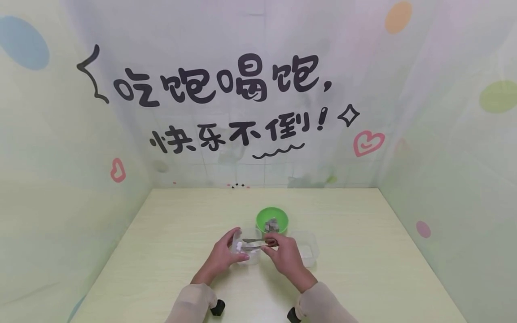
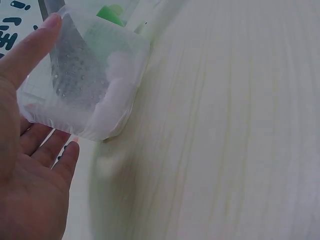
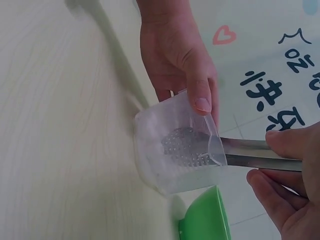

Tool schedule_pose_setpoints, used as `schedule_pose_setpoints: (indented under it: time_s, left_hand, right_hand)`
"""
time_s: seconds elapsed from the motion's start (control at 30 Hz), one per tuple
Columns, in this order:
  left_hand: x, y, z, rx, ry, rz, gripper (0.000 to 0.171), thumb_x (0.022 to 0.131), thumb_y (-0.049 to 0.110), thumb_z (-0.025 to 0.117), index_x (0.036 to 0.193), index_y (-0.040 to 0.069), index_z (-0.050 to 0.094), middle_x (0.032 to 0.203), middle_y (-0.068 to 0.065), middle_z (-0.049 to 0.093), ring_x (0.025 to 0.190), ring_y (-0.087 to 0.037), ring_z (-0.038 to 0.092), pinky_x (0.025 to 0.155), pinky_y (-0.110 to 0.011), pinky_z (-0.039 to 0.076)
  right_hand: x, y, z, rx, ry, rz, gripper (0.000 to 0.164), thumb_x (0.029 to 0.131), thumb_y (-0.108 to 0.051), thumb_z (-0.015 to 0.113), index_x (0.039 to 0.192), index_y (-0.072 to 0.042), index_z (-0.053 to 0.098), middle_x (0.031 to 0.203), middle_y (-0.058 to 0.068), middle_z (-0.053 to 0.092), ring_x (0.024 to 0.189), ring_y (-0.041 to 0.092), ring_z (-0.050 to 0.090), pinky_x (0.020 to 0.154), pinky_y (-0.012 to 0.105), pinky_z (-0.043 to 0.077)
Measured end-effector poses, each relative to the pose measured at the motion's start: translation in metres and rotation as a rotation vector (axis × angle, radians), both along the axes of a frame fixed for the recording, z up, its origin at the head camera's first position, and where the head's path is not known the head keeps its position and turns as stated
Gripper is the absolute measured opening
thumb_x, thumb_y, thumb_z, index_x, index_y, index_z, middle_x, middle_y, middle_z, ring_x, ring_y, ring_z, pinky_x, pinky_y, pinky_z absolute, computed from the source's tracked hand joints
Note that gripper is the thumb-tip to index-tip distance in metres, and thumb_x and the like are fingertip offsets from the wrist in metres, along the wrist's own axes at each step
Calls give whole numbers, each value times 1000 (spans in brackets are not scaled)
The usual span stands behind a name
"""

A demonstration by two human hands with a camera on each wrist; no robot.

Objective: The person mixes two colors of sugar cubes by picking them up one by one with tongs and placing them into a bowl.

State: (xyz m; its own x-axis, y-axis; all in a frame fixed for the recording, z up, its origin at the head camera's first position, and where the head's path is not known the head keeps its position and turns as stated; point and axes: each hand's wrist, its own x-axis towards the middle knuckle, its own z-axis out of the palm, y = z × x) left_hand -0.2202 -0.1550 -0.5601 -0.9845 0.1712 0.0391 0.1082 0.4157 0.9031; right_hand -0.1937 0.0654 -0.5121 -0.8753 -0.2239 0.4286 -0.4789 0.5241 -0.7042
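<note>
Between its thumb and fingers my left hand (image 1: 221, 255) grips a clear plastic container (image 2: 130, 50), tilted with its mouth toward my right hand. White lumps (image 2: 117, 95) lie along its lower side in the left wrist view. My right hand (image 1: 286, 255) pinches metal tongs (image 1: 253, 240) by the arms, and their perforated heads (image 3: 187, 145) reach inside the container. The container's wall blurs what is between the heads. Just beyond the hands, a green bowl (image 1: 271, 212) holds several greyish cubes (image 1: 272, 224).
A second clear plastic container (image 1: 310, 244) stands on the table right of the bowl, partly behind my right hand. The pale wood-grain table (image 1: 181, 215) is enclosed by printed fabric walls (image 1: 258, 175) at the back and both sides.
</note>
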Motion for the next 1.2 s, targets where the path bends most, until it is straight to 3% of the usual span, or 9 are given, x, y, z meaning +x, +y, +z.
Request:
schedule_pose_setpoints:
  time_s: [0.37, 0.7, 1.2]
  left_hand:
    - [0, 1, 2, 2, -6, 0, 92, 72, 20, 88, 148, 9, 38, 147, -17, 43, 134, -40, 38, 108, -53, 33]
    - [-1, 0, 2, 6, 1, -5, 93, 71, 19, 88, 148, 8, 38, 146, -18, 44, 134, -40, 39, 108, -52, 33]
    - [-2, 0, 0, -2, 0, -8, 94, 69, 22, 89, 147, 9, 38, 145, -20, 44, 133, -42, 39, 108, -55, 33]
  right_hand:
    - [-4, 1, -2, -24, -30, -7, 23, 82, -8, 77, 103, -2, 70, 94, 11, 72, 83, 20, 69, 75, 32, 57]
    - [-4, 5, -3, -134, -65, 4, 22, 81, -7, 78, 101, -2, 70, 93, 11, 73, 82, 20, 70, 73, 27, 57]
    - [-4, 15, -1, -287, 21, 6, 21, 78, -2, 79, 97, -1, 71, 89, 6, 73, 80, 19, 70, 72, 28, 58]
